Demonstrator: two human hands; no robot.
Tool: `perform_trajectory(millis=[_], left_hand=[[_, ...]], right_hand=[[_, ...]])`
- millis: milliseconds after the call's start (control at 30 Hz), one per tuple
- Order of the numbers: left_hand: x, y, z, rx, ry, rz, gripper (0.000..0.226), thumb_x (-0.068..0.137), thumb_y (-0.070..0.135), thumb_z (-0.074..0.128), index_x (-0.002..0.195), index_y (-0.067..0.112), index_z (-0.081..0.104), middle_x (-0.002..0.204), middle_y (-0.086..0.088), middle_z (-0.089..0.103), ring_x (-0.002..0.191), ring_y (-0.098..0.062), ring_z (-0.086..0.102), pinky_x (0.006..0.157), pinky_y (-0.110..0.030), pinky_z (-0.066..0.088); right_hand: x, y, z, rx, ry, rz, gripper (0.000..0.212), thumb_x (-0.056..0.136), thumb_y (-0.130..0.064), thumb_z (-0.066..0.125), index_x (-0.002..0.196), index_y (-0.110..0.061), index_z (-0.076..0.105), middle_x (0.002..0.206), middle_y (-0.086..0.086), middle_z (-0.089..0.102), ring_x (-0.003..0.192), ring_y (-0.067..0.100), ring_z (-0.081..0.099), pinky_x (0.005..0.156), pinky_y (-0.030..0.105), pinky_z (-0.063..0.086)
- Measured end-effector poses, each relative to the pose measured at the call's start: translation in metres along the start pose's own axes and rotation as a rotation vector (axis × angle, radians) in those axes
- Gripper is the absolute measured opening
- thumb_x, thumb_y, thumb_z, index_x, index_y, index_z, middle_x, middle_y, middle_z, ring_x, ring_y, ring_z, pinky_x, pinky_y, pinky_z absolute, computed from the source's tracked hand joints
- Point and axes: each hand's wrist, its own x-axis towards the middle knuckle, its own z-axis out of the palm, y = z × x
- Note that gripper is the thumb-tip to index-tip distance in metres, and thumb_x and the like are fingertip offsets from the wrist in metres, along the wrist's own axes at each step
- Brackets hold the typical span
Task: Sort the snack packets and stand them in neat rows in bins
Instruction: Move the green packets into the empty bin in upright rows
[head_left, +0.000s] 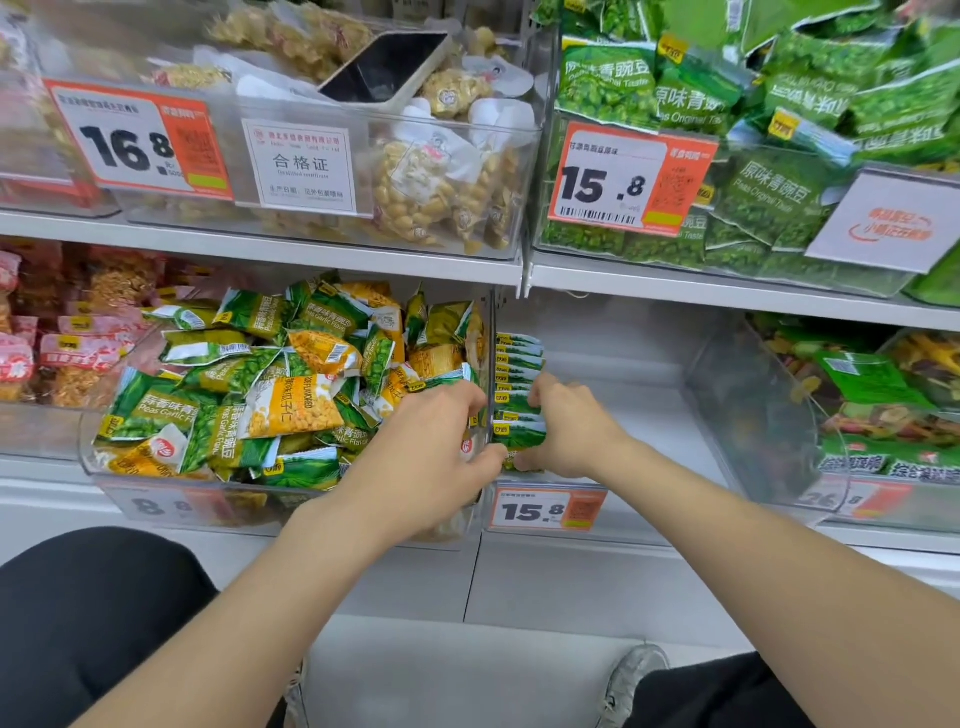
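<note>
At the front edge of the lower shelf, gripping a row of green packets (519, 387) with the right hand (569, 428): fingers curled over the tops of the nearest packets, thumb tucked low against the front one. Meeting it from the other side with the left hand (431, 449), fingers bent, thumb and forefinger pinching that same front packet right at the clear wall between two bins.

Standing on edge, packed tight against the left wall of the clear bin (649, 374), from its front towards its back: that row, and nothing else visible on the bin's pale floor. Fixed to the bin's front, below the hands, a 15.8 price tag (545, 512).

Just left of the wall, heaped loose in the neighbouring bin (85, 441), a jumble of green and yellow packets (270, 384) lying at all angles. Towards the shelf's right end, a bin of mixed colourful packets (872, 395). On the shelf above, pale yellow nut packets (441, 192) at left and green pea packets (769, 192) at right.
</note>
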Motion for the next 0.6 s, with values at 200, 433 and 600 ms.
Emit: perform_trajectory(millis=[200,433,600], left_hand=[[-0.010,-0.007,-0.012,0.144,0.040,0.035,0.049,0.104,0.050,0.053,0.144,0.021,0.055,0.135,0.003,0.064,0.126,-0.017,0.058,0.103,-0.041,0.051],[-0.011,-0.031,-0.040,0.220,0.137,-0.079,0.027,0.097,0.023,0.066,0.124,0.029,0.064,0.116,0.010,0.066,0.105,-0.014,0.063,0.087,-0.035,0.056],[-0.015,-0.036,-0.036,0.233,0.085,-0.087,0.032,0.094,0.023,0.071,0.125,0.029,0.064,0.116,0.008,0.066,0.109,-0.017,0.063,0.089,-0.037,0.057]], right_hand=[[-0.011,-0.005,-0.008,-0.061,-0.024,0.025,0.080,0.066,-0.051,0.094,0.122,-0.017,0.050,0.113,0.007,0.064,0.103,0.031,0.061,0.082,0.041,0.056],[-0.025,-0.018,-0.029,-0.105,0.088,-0.056,0.064,0.078,-0.037,0.090,0.125,-0.016,0.052,0.106,0.009,0.061,0.098,0.037,0.062,0.078,0.045,0.057],[-0.026,-0.018,-0.027,-0.140,-0.054,-0.072,0.062,0.073,-0.046,0.093,0.113,-0.020,0.053,0.099,0.003,0.053,0.088,0.030,0.057,0.068,0.036,0.044]])
